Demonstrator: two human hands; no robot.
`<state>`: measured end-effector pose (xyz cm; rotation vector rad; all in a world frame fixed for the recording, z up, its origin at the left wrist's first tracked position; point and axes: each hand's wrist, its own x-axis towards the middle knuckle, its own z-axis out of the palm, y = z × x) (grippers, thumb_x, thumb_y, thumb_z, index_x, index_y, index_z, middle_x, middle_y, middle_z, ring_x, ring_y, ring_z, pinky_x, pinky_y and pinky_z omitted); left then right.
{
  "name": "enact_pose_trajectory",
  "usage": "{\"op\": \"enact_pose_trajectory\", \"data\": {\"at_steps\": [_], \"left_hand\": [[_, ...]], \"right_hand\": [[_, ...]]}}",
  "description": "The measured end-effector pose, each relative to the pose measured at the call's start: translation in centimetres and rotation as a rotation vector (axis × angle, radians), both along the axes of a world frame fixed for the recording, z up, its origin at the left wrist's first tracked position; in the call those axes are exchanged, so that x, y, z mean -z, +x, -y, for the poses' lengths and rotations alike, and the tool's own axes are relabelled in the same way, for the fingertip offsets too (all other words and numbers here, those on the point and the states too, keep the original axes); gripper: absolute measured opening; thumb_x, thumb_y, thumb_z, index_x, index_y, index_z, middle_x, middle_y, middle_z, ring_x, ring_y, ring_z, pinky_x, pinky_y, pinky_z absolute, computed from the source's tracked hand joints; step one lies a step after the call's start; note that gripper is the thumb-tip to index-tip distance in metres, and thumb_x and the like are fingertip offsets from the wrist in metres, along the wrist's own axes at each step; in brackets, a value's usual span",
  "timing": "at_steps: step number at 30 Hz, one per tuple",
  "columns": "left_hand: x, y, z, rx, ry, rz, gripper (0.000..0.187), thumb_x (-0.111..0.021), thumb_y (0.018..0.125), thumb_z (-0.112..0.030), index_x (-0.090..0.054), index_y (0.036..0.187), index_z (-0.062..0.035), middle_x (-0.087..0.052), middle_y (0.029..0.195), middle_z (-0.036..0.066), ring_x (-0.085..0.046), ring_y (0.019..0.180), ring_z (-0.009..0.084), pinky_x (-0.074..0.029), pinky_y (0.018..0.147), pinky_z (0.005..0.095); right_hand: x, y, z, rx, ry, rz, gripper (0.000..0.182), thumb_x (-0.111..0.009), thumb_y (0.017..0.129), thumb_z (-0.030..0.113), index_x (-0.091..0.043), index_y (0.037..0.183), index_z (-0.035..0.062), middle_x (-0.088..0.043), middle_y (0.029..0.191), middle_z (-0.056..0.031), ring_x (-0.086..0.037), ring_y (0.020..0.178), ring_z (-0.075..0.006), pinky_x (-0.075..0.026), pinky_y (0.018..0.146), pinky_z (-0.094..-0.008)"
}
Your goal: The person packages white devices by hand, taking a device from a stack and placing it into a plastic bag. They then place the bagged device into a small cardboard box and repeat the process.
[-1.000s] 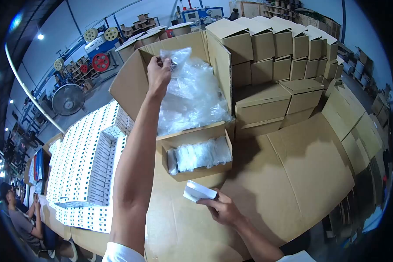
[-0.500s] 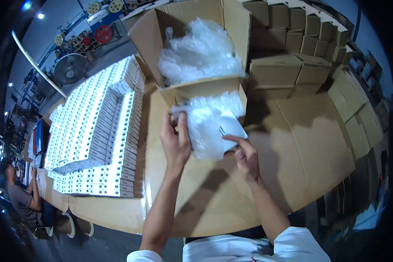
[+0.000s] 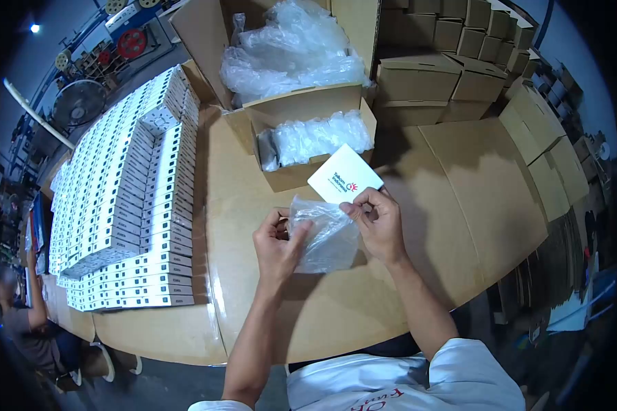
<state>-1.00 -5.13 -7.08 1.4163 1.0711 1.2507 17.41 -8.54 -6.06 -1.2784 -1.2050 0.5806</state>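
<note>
My left hand (image 3: pixel 278 248) is closed on the left edge of a clear plastic bag (image 3: pixel 328 245), thumb over the film. A flat white box (image 3: pixel 341 172) with dark lettering and a small red logo sticks up from my right hand (image 3: pixel 382 227), whose fingers are closed on its lower right side. The right thumb and forefinger also meet the bag's upper right corner. The box lies above the bag's top edge, outside it. Just beyond stands an open small carton (image 3: pixel 291 181) with a row of plastic-wrapped items (image 3: pixel 315 139) inside.
Stacked white boxes (image 3: pixel 116 198) cover the table's left side. A large carton (image 3: pixel 200 51) of loose clear bags (image 3: pixel 288 61) stands behind the small one. Brown cartons (image 3: pixel 418 79) line the back right. A seated person (image 3: pixel 31 318) is at far left.
The white box has turned, so its printed face shows, and it now sits above the bag. The bag has moved lower, clear of the small carton. The view has shifted slightly.
</note>
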Motion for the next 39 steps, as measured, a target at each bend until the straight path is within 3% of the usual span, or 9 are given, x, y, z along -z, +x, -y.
{"op": "enact_pose_trajectory", "data": {"at_steps": [10,13,15,19,20,27,31,36,39], "left_hand": [[0.2,-2.8,-1.0,0.216,-0.003,-0.108,0.021,-0.056,0.102,-0.006,-0.064,0.085,0.0025,-0.057,0.067,-0.003,-0.049,0.063,0.0057,-0.038,0.056,0.0254],[-1.3,-2.4,-1.0,0.088,0.256,-0.145,0.015,-0.055,0.095,0.005,-0.067,0.103,0.0011,-0.068,0.090,0.007,-0.062,0.072,0.0116,-0.047,0.065,0.0256],[-1.7,-2.9,-1.4,0.001,0.575,-0.375,0.050,-0.063,0.081,0.013,-0.067,0.125,-0.0107,-0.061,0.130,0.012,-0.062,0.112,0.0282,-0.053,0.088,0.0378],[-2.8,-3.1,-0.6,0.094,0.815,-0.571,0.054,-0.080,0.065,-0.001,-0.075,0.116,-0.0185,-0.063,0.130,0.009,-0.057,0.118,0.0314,-0.049,0.097,0.0429],[-2.6,-2.9,-0.9,0.093,0.930,-0.557,0.039,-0.086,0.062,-0.014,-0.078,0.099,-0.0069,-0.068,0.115,0.013,-0.061,0.109,0.0316,-0.051,0.084,0.0400],[-0.5,-3.5,-0.7,0.026,-0.046,-0.139,0.009,-0.071,0.093,-0.006,-0.073,0.095,0.0026,-0.071,0.082,0.004,-0.061,0.071,0.0089,-0.049,0.066,0.0248],[-0.4,-2.6,-0.5,0.099,-0.102,0.046,0.014,-0.072,0.094,-0.009,-0.074,0.097,0.0040,-0.069,0.080,0.000,-0.058,0.072,0.0047,-0.046,0.062,0.0224],[-0.3,-3.1,-0.7,0.173,-0.142,-0.125,0.026,-0.065,0.101,-0.020,-0.073,0.098,0.0050,-0.065,0.077,-0.002,-0.052,0.068,0.0047,-0.042,0.060,0.0231],[0.0,-3.6,-1.1,0.195,-0.165,-0.144,0.033,-0.061,0.103,-0.025,-0.071,0.099,0.0054,-0.063,0.078,-0.002,-0.051,0.071,0.0050,-0.042,0.062,0.0235]], "right_hand": [[1.1,1.3,-0.3,-0.054,-0.079,-0.178,0.028,-0.070,0.098,0.023,-0.067,0.081,0.0003,-0.060,0.082,-0.0021,-0.048,0.073,-0.0081,-0.042,0.065,-0.0257],[0.6,0.8,-0.2,-0.179,-0.230,-0.649,0.026,-0.066,0.100,0.025,-0.070,0.093,0.0001,-0.065,0.090,-0.0027,-0.055,0.078,-0.0076,-0.046,0.070,-0.0248],[-0.5,0.3,0.1,-0.229,-0.319,-0.928,0.027,-0.063,0.102,0.025,-0.069,0.102,-0.0016,-0.067,0.095,-0.0033,-0.060,0.083,-0.0075,-0.049,0.075,-0.0244],[0.4,-0.1,0.1,-0.241,-0.400,-0.965,0.027,-0.062,0.102,0.023,-0.066,0.109,-0.0034,-0.068,0.097,-0.0056,-0.064,0.088,-0.0100,-0.052,0.078,-0.0251],[0.5,0.0,0.1,-0.245,-0.430,-0.937,0.031,-0.061,0.103,0.027,-0.067,0.106,-0.0027,-0.067,0.097,-0.0069,-0.064,0.087,-0.0107,-0.054,0.072,-0.0264],[-1.0,2.3,0.3,-0.445,-0.105,-0.396,0.055,-0.064,0.097,0.047,-0.068,0.114,-0.0050,-0.063,0.114,-0.0101,-0.063,0.082,-0.0101,-0.055,0.063,-0.0250],[0.9,1.7,0.0,-0.392,-0.138,-0.164,0.061,-0.090,0.077,0.032,-0.066,0.121,-0.0039,-0.058,0.124,-0.0111,-0.064,0.092,-0.0135,-0.057,0.072,-0.0269],[1.3,-0.9,0.1,-0.263,-0.162,-0.284,0.021,-0.074,0.093,0.014,-0.074,0.096,-0.0066,-0.066,0.100,-0.0074,-0.063,0.084,-0.0102,-0.053,0.071,-0.0256],[1.1,-0.2,0.1,-0.204,-0.232,-0.223,0.028,-0.072,0.096,0.022,-0.074,0.094,-0.0067,-0.067,0.091,-0.0069,-0.061,0.079,-0.0094,-0.050,0.068,-0.0260]]}}
